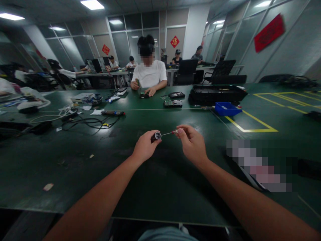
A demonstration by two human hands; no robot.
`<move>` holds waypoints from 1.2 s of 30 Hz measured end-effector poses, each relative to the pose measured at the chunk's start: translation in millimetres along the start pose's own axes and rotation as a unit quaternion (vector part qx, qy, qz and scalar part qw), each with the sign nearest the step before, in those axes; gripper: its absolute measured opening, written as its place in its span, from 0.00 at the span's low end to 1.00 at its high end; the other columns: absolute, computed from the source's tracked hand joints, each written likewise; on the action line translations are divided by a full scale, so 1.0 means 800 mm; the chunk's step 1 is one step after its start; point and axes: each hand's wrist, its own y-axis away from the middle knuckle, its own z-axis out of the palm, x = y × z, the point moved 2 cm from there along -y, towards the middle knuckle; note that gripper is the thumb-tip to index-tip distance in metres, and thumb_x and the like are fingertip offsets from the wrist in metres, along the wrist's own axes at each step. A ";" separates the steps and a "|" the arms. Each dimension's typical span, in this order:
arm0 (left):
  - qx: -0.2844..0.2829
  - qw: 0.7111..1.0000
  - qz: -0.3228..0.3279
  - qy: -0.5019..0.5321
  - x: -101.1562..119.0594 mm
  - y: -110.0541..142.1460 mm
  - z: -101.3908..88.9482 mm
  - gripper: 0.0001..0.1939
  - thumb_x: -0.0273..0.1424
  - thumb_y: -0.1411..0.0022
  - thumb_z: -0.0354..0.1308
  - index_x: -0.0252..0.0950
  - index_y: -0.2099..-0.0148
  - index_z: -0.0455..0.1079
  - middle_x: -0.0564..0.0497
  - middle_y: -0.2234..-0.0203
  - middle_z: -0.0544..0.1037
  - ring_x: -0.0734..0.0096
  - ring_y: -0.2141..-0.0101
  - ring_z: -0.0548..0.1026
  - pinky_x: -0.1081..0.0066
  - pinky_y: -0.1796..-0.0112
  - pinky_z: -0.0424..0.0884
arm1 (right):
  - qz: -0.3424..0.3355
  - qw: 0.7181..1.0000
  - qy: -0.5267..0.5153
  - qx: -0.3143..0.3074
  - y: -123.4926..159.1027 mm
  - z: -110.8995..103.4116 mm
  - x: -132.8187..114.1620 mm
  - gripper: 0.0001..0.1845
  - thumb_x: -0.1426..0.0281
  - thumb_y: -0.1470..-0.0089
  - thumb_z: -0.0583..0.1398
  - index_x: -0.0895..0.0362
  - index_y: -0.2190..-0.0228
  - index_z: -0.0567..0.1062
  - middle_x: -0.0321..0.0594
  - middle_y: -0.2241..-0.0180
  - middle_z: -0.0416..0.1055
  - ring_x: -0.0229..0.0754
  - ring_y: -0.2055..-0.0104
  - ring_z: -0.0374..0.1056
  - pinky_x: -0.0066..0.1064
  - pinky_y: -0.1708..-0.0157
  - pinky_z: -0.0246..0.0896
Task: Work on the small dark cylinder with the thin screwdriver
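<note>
Above the green table, my left hand (145, 146) is closed around a small black cylindrical piece (156, 136) with a silver-rimmed round end facing me; its exact kind is unclear. My right hand (192, 143) pinches the clear-and-red handle of a thin screwdriver (167, 133). The shaft points left, and its tip is at the rim of the round end; whether it touches cannot be made out. Both hands are held close together over the middle of the table.
Across the green table (100, 187), a person (149, 72) in white handles a small device. Hard drives (173, 103), a blue bin (227, 109) and a black tray (217, 95) lie at the back. Cables (85, 124) and a tool (112, 113) are at left, a blurred object (258, 167) at right.
</note>
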 end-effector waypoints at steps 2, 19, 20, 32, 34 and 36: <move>-0.001 1.000 0.002 0.001 0.000 0.000 0.000 0.18 0.29 0.40 0.64 0.42 0.48 0.74 0.50 0.55 0.79 0.63 0.57 0.76 0.62 0.54 0.72 | 0.004 1.000 -0.008 -0.004 -0.001 0.000 0.000 0.14 0.60 0.37 0.57 0.56 0.57 0.75 0.43 0.64 0.80 0.45 0.64 0.75 0.38 0.61 0.69; -0.013 1.000 0.008 0.005 0.005 0.002 -0.001 0.18 0.29 0.40 0.64 0.43 0.47 0.74 0.50 0.56 0.79 0.64 0.58 0.76 0.63 0.55 0.72 | 0.033 0.999 -0.023 0.018 -0.004 0.000 0.004 0.15 0.59 0.37 0.57 0.57 0.59 0.76 0.43 0.66 0.79 0.44 0.66 0.74 0.36 0.65 0.67; -0.013 1.000 0.007 0.004 0.005 0.002 -0.001 0.18 0.29 0.40 0.64 0.43 0.47 0.74 0.50 0.56 0.79 0.64 0.58 0.76 0.63 0.56 0.72 | 0.033 0.999 -0.019 0.014 -0.004 0.000 0.003 0.16 0.58 0.37 0.57 0.57 0.60 0.77 0.43 0.66 0.79 0.44 0.66 0.74 0.36 0.65 0.67; -0.016 0.999 0.024 -0.021 0.001 0.002 0.000 0.18 0.28 0.40 0.65 0.42 0.48 0.74 0.51 0.57 0.79 0.64 0.58 0.76 0.66 0.57 0.71 | -0.014 0.989 0.142 0.025 -0.003 -0.005 -0.012 0.24 0.55 0.43 0.63 0.55 0.83 0.66 0.30 0.85 0.62 0.34 0.81 0.57 0.30 0.79 0.48; -0.021 0.999 0.027 -0.022 0.001 0.003 0.000 0.18 0.28 0.40 0.65 0.42 0.48 0.74 0.51 0.57 0.79 0.65 0.58 0.76 0.66 0.57 0.71 | -0.022 0.989 0.145 0.018 -0.001 -0.004 -0.011 0.23 0.55 0.44 0.63 0.55 0.82 0.66 0.31 0.84 0.62 0.34 0.82 0.57 0.30 0.79 0.48; -0.024 0.999 0.029 -0.022 0.002 0.003 -0.001 0.18 0.28 0.40 0.65 0.42 0.48 0.74 0.51 0.57 0.79 0.64 0.58 0.76 0.66 0.56 0.71 | -0.037 0.989 0.145 0.007 0.000 -0.004 -0.011 0.21 0.55 0.43 0.63 0.55 0.80 0.68 0.32 0.83 0.64 0.34 0.81 0.58 0.30 0.79 0.49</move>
